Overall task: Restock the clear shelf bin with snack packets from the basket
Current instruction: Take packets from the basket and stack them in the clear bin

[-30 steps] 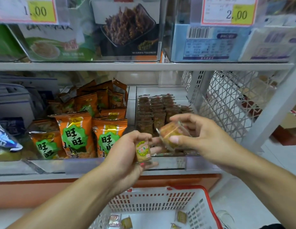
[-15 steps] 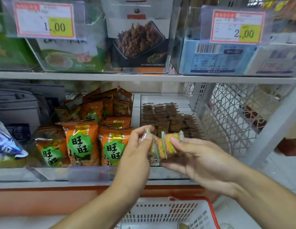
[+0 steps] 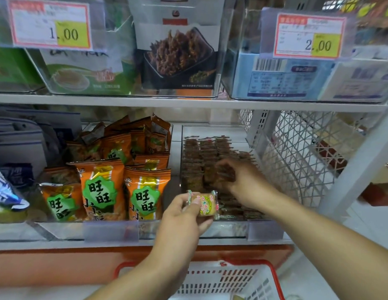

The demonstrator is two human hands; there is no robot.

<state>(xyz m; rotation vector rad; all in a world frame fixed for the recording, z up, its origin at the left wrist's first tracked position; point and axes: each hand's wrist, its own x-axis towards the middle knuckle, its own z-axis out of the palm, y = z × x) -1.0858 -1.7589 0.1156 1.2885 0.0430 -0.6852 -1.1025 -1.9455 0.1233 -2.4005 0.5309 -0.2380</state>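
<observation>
Your left hand [image 3: 180, 215] pinches one snack packet [image 3: 203, 205] before the clear shelf bin [image 3: 227, 229] | your right hand [image 3: 243, 178] — inside the bin — grips packets | basket [image 3: 273, 276] below.

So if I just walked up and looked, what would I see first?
Probably the bright orange snack bags with big green badges, standing in rows on the left of the middle shelf. Next, the two hands in the middle: the left hand pinches a small packet in front of the clear bin, while the right hand reaches into it among brown packets. Yellow price tags shine on the top shelf.
</observation>
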